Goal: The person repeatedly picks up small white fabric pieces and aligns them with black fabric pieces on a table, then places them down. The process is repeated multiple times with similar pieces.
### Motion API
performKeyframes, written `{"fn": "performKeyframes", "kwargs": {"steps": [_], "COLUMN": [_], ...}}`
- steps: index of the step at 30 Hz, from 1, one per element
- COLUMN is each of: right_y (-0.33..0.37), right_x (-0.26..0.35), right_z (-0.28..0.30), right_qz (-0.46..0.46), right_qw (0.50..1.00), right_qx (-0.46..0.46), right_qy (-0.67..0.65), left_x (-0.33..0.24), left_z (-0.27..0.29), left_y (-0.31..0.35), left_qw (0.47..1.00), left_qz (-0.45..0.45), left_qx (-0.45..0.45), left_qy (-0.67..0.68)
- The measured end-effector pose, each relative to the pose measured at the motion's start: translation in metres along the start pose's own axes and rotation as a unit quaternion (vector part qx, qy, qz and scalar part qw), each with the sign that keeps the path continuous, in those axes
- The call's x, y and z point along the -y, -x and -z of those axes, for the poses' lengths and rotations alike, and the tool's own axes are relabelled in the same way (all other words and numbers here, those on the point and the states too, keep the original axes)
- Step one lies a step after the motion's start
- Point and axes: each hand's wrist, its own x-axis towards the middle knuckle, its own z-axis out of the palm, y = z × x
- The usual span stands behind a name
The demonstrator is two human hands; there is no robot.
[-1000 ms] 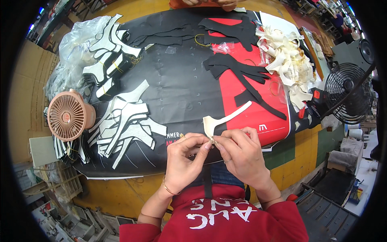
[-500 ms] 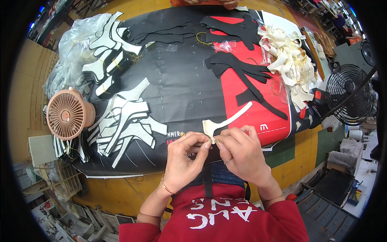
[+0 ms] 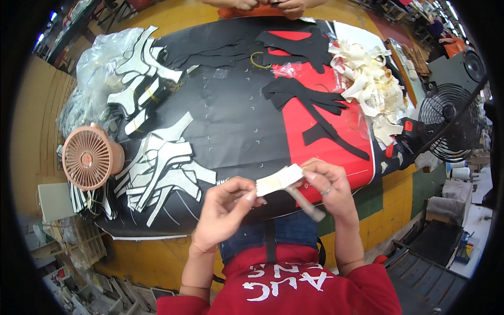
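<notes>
Between my two hands, above the table's near edge, a cream fabric piece (image 3: 276, 180) is stretched out flat, with a long narrow strip hanging down from it. My left hand (image 3: 223, 209) pinches its left end between thumb and fingers. At the other end, my right hand (image 3: 331, 184) grips the upper right corner, a ring on one finger. Left of my hands lies a loose pile of white Y-shaped fabric pieces (image 3: 168, 157) with dark undersides. Black fabric pieces (image 3: 310, 97) of similar shape rest beyond my right hand on the red part of the cover.
A pink fan (image 3: 89, 157) stands at the table's left edge, below banded white bundles (image 3: 139, 94) and a clear plastic bag (image 3: 100, 68). Cream pieces (image 3: 370, 79) heap at the right, near a black fan (image 3: 450, 123). Another person's hands (image 3: 273, 6) work across the table.
My hands have moved apart and spread the cream piece, which was bunched at my fingertips. Its long strip now hangs toward me instead of pointing away to the right.
</notes>
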Motion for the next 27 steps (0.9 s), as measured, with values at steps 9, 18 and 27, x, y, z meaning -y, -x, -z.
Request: {"fn": "performKeyframes", "kwargs": {"steps": [9, 18, 27], "right_y": [0.012, -0.044, -0.147], "right_x": [0.000, 0.055, -0.006], "right_z": [0.084, 0.059, -0.103], "right_qz": [0.105, 0.224, 0.249], "right_qw": [0.959, 0.895, 0.764], "right_qx": [-0.206, -0.318, -0.015], "right_qy": [-0.164, 0.218, 0.595], "left_x": [-0.012, -0.020, -0.012], "left_z": [0.076, 0.093, 0.042], "left_y": [0.012, 0.042, 0.020], "left_qw": [0.990, 0.981, 0.986], "left_qz": [-0.099, -0.154, -0.146], "left_qx": [-0.081, -0.093, -0.083], "left_qy": [0.063, 0.076, 0.009]}}
